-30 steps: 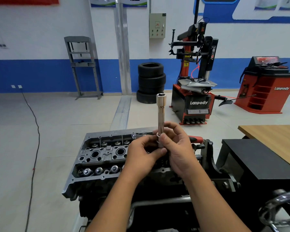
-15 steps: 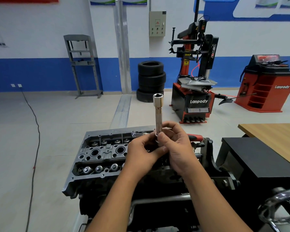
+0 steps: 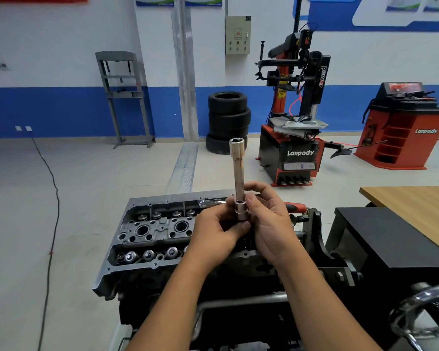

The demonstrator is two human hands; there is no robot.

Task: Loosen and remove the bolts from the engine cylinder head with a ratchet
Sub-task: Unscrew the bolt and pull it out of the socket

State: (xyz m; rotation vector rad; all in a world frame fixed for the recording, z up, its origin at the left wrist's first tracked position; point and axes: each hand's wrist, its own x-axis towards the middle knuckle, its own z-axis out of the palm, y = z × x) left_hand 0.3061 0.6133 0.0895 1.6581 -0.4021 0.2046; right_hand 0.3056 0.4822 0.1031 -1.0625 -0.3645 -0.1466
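Observation:
A grey engine cylinder head (image 3: 147, 231) sits on a black stand in front of me, its valve springs and round bores showing on the left half. Above its right half I hold a long chrome socket extension (image 3: 238, 173) upright, socket end up. My left hand (image 3: 216, 231) grips its lower end from the left and my right hand (image 3: 271, 224) pinches it from the right at the collar. Behind my hands a ratchet (image 3: 212, 202) with a red handle (image 3: 295, 206) lies on the head's far edge, partly hidden.
A black box (image 3: 390, 249) and a wooden table (image 3: 416, 206) stand to the right. A chrome wheel (image 3: 421, 315) sits at the bottom right. Farther back are stacked tyres (image 3: 227, 122), a tyre changer (image 3: 294, 138), a red balancer (image 3: 401, 127) and a floor cable (image 3: 51, 198).
The extension and both hands have drifted slightly left and up in view; the grip looks the same.

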